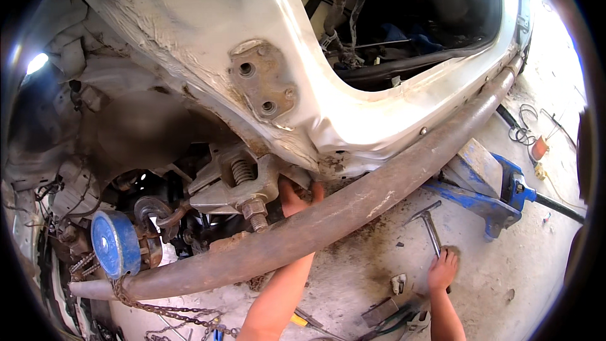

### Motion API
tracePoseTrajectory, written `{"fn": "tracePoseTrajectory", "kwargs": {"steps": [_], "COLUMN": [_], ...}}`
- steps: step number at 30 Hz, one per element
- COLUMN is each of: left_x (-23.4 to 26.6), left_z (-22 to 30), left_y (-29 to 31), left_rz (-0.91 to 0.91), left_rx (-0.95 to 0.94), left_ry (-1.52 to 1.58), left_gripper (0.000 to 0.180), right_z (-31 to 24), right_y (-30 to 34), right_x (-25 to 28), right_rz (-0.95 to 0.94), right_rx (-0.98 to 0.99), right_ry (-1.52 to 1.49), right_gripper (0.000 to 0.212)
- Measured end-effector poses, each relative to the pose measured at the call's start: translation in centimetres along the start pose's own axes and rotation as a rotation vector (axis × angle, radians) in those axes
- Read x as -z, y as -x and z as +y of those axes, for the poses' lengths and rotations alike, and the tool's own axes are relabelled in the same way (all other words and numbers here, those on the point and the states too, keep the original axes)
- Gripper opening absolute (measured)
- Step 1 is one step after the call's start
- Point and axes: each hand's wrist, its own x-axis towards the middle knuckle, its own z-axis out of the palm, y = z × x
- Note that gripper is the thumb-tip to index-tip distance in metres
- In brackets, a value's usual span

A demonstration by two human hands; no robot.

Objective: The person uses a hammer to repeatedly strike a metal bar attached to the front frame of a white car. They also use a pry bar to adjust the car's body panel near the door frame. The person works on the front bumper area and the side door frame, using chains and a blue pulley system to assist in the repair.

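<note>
My left hand point(298, 199) reaches up behind a long rusty metal pipe point(353, 215), which hides part of it. Its fingers curl at the lower edge of the white car body point(353, 132), right beside a heavy steel clamp point(221, 192) with a spring and a large bolt. What those fingers grip is hard to make out. In my right hand point(444, 271), low over the floor at the right, is a hammer point(433, 232) held by its handle. The hammer's head points away from me, near a blue jack-like metal stand point(483, 199).
A blue round chain hoist point(115, 243) hangs at the left, its rusty chain point(164, 308) trailing below. Scraps and tools lie on the pale floor near my arms. Cables point(525, 127) and an orange object point(540, 148) lie at the right. The car's door opening point(404, 31) is above.
</note>
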Motion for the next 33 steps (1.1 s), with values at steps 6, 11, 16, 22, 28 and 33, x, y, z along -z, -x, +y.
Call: {"fn": "tracePoseTrajectory", "kwargs": {"steps": [6, 11, 16, 22, 28, 33], "left_x": [0.6, 1.3, 1.5, 0.8, 0.9, 1.8], "left_z": [1.1, 3.0, 2.6, -1.4, -2.7, -1.6], "left_y": [0.3, -0.8, -1.7, -2.3, -1.9, -2.0], "left_rz": [-0.003, 0.019, -0.099, -0.122, -0.168, -0.215], "left_rx": [0.036, 0.052, 0.236, -0.091, -0.159, -0.146], "left_ry": [0.072, 0.137, 0.391, 0.368, 0.311, -0.001], "left_gripper": [0.052, 0.04, 0.041, 0.038, 0.036, 0.042], "right_z": [-0.7, -0.9, -0.7, -1.3, -1.0, -1.2], "right_y": [-0.2, -0.2, -0.3, -0.5, -0.4, -0.3], "right_x": [0.8, 1.2, 1.2, 1.7, 1.7, 2.0], "right_rz": [-0.031, -0.064, -0.058, 0.075, 0.03, 0.022], "right_rx": [-0.02, -0.028, -0.027, 0.06, 0.033, 0.022], "right_ry": [-0.043, -0.059, -0.053, -0.046, -0.059, -0.072], "right_gripper": [0.035, 0.034, 0.034, 0.033, 0.034, 0.034]}}
